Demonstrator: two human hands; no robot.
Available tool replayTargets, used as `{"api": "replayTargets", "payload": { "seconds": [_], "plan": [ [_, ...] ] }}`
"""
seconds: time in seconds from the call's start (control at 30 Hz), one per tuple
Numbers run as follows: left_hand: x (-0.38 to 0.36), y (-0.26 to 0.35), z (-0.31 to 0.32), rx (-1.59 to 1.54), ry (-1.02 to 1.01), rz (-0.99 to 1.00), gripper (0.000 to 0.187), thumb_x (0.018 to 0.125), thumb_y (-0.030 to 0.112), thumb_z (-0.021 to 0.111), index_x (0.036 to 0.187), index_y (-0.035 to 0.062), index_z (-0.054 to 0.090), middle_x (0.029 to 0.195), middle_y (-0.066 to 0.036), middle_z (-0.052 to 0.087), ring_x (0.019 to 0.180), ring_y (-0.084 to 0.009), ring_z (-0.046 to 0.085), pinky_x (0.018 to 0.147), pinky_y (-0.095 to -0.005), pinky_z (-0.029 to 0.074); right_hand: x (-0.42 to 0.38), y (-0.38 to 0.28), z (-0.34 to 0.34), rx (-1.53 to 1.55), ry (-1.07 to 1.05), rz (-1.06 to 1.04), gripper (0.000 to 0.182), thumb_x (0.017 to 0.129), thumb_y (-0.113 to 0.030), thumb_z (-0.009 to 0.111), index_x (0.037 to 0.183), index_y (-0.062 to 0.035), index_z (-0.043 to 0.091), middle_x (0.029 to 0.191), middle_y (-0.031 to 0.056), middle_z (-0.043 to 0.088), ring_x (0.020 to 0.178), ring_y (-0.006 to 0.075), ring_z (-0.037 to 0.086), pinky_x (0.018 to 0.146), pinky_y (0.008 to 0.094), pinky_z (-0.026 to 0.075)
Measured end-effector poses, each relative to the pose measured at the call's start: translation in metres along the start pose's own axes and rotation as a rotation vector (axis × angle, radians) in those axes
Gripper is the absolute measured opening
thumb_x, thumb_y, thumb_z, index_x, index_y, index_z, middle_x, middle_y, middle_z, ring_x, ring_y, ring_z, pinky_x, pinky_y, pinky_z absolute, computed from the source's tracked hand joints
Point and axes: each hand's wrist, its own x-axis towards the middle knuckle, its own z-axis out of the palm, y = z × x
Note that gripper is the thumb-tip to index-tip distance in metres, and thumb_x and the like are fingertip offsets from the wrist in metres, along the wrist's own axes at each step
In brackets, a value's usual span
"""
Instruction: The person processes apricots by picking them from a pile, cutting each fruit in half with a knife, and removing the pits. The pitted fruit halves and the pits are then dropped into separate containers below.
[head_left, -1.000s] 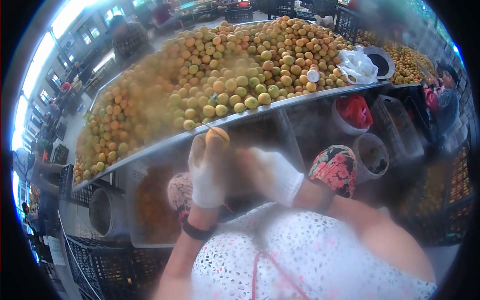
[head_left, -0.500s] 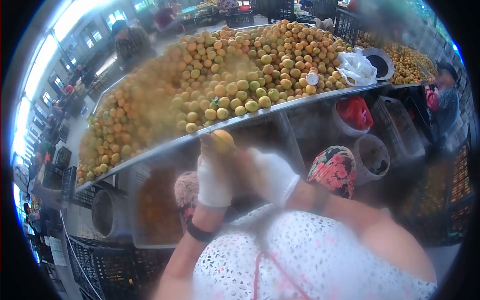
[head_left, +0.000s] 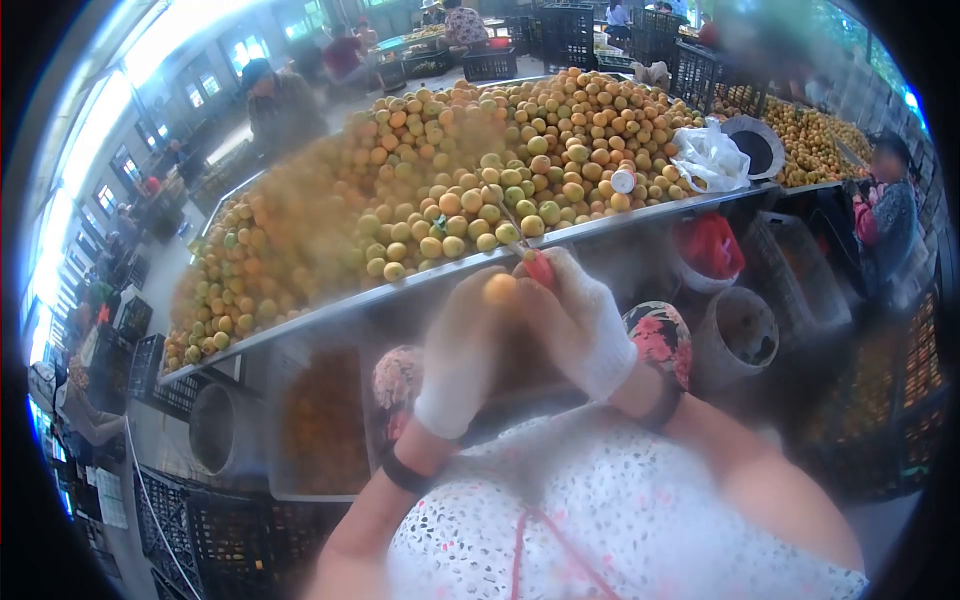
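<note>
My left hand (head_left: 462, 340), in a white glove, is closed around an apricot (head_left: 500, 289) whose orange side shows at the fingertips. Right beside it, my right hand (head_left: 590, 325), also gloved in white, grips a small knife by its red handle (head_left: 540, 268). The thin blade points up and away, toward the heap. Both hands are close together over my lap, just in front of the metal edge (head_left: 450, 268) of a sorting table. A large heap of apricots (head_left: 560, 150), yellow-green to orange, lies on that table. Blur softens the left hand and part of the heap.
A white plastic bag (head_left: 712, 158) and a small white container (head_left: 622, 181) rest on the heap. Below the table are a bin with orange contents (head_left: 322, 420), a bucket with red cloth (head_left: 712, 248) and another bucket (head_left: 742, 325). Black crates (head_left: 205, 530) stand lower left. A person (head_left: 885, 215) is at the right.
My right hand has turned and moved up, bringing the red-handled knife into plain view. The left hand has shifted right with the apricot, which now sits lower. The view has tilted slightly.
</note>
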Motion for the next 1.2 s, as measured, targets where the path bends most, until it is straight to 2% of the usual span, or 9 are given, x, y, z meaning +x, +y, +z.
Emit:
{"api": "replayTargets", "payload": {
  "seconds": [0.07, 0.4, 0.6, 0.67, 0.87, 0.97, 1.03, 1.1, 1.2],
  "plan": [
    [0.0, 0.003, 0.001, -0.073, -0.077, -0.016, 0.049, 0.102, 0.017, 0.054, 0.145, -0.0029, 0.041, 0.138, -0.012, 0.051, 0.123, -0.0179, 0.053, 0.104, -0.0307, 0.044, 0.003, -0.001, -0.001, 0.007, -0.008, -0.014, 0.026, 0.099, -0.026, 0.063, 0.103, -0.0018, 0.054, 0.075, 0.0144, 0.063, 0.066, 0.0172, 0.061, 0.06, 0.0331, 0.048],
    [-0.012, 0.017, 0.014, -0.173, -0.06, 0.019, 0.054, 0.103, 0.017, 0.05, 0.151, -0.0006, 0.032, 0.142, -0.011, 0.048, 0.128, -0.0185, 0.049, 0.108, -0.0311, 0.039, 0.012, 0.005, 0.007, 0.268, -0.101, 0.047, 0.021, 0.097, -0.021, 0.063, 0.097, -0.0003, 0.059, 0.076, 0.0094, 0.061, 0.071, 0.0099, 0.055, 0.063, 0.0301, 0.048],
    [0.001, 0.011, 0.023, -0.32, 0.112, -0.129, 0.05, 0.105, 0.03, 0.045, 0.149, 0.0059, 0.038, 0.115, -0.006, 0.063, 0.098, -0.0132, 0.062, 0.082, -0.0262, 0.05, 0.021, 0.005, 0.012, 0.222, -0.011, -0.02, 0.018, 0.097, -0.019, 0.062, 0.095, -0.0017, 0.06, 0.069, 0.0071, 0.056, 0.067, 0.0075, 0.054, 0.059, 0.0283, 0.047],
    [0.01, -0.002, 0.026, 0.075, 0.174, 0.098, 0.045, 0.105, 0.036, 0.044, 0.142, 0.01, 0.047, 0.095, 0.0, 0.064, 0.076, -0.0099, 0.061, 0.065, -0.0244, 0.048, 0.025, 0.012, 0.015, 0.199, 0.016, -0.035, 0.018, 0.098, -0.02, 0.061, 0.094, -0.0021, 0.06, 0.068, 0.0081, 0.057, 0.066, 0.0087, 0.056, 0.058, 0.0293, 0.047],
    [0.03, 0.001, 0.024, -0.738, 0.357, -0.445, 0.038, 0.102, 0.041, 0.047, 0.126, 0.0139, 0.056, 0.083, 0.001, 0.06, 0.067, -0.0126, 0.057, 0.058, -0.0262, 0.044, 0.033, 0.036, 0.022, -0.164, 0.021, -0.215, 0.024, 0.092, -0.028, 0.067, 0.089, -0.0053, 0.059, 0.071, 0.0186, 0.062, 0.066, 0.0375, 0.064, 0.057, 0.0401, 0.05],
    [0.033, -0.006, 0.015, -1.052, 0.451, -0.679, 0.036, 0.101, 0.043, 0.048, 0.12, 0.0155, 0.06, 0.077, 0.001, 0.058, 0.064, -0.0137, 0.055, 0.056, -0.0269, 0.042, 0.035, 0.045, 0.022, -0.077, -0.016, -0.141, 0.021, 0.094, -0.025, 0.064, 0.092, -0.0047, 0.06, 0.07, 0.017, 0.061, 0.064, 0.0291, 0.065, 0.058, 0.0374, 0.05],
    [0.031, -0.024, -0.004, -0.774, 0.107, -0.389, 0.042, 0.101, 0.044, 0.046, 0.122, 0.0112, 0.059, 0.075, 0.0, 0.049, 0.066, -0.0145, 0.049, 0.057, -0.0294, 0.04, 0.039, 0.065, 0.026, 0.235, 0.014, -0.067, 0.017, 0.097, -0.02, 0.059, 0.094, -0.0029, 0.06, 0.074, 0.0132, 0.063, 0.067, 0.0174, 0.063, 0.061, 0.0336, 0.049],
    [0.036, -0.029, -0.013, -0.375, 0.128, -0.294, 0.049, 0.1, 0.048, 0.046, 0.126, 0.0079, 0.056, 0.073, -0.003, 0.04, 0.068, -0.0153, 0.043, 0.061, -0.0323, 0.04, 0.041, 0.064, 0.019, 0.595, 0.078, 0.162, 0.013, 0.098, -0.013, 0.056, 0.097, -0.0006, 0.059, 0.078, 0.0091, 0.064, 0.071, 0.011, 0.059, 0.062, 0.031, 0.048],
    [0.04, -0.032, -0.015, -1.074, 0.129, -0.435, 0.051, 0.1, 0.047, 0.047, 0.129, 0.0063, 0.053, 0.089, -0.01, 0.061, 0.089, -0.0197, 0.061, 0.082, -0.0373, 0.05, 0.037, 0.057, 0.02, 0.416, 0.044, 0.093, 0.014, 0.098, -0.014, 0.057, 0.102, -0.0009, 0.057, 0.081, 0.0102, 0.065, 0.071, 0.0175, 0.063, 0.062, 0.0317, 0.048]
  ]
}}
